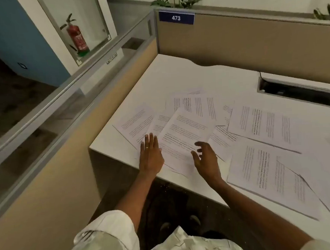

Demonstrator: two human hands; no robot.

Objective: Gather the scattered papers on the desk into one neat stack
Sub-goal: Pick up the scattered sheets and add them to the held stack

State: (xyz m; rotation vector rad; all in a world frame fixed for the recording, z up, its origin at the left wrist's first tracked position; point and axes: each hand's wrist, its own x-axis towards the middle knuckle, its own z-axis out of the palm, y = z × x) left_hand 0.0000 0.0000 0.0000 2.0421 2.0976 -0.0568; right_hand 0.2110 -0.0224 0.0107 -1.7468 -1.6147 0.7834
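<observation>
Both hands open: left hand flat on papers, right hand seemingly hovering; print blurred.

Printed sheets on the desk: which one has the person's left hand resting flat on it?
The leftmost sheet, angled near the desk's left edge. The left hand lies flat on its near corner; the other sheets lie further right.

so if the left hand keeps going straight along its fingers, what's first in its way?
The left hand lies flat with its fingers pointing away across the desk. Next in line is the leftmost angled sheet, then probably bare desk; depth is uncertain.
</observation>
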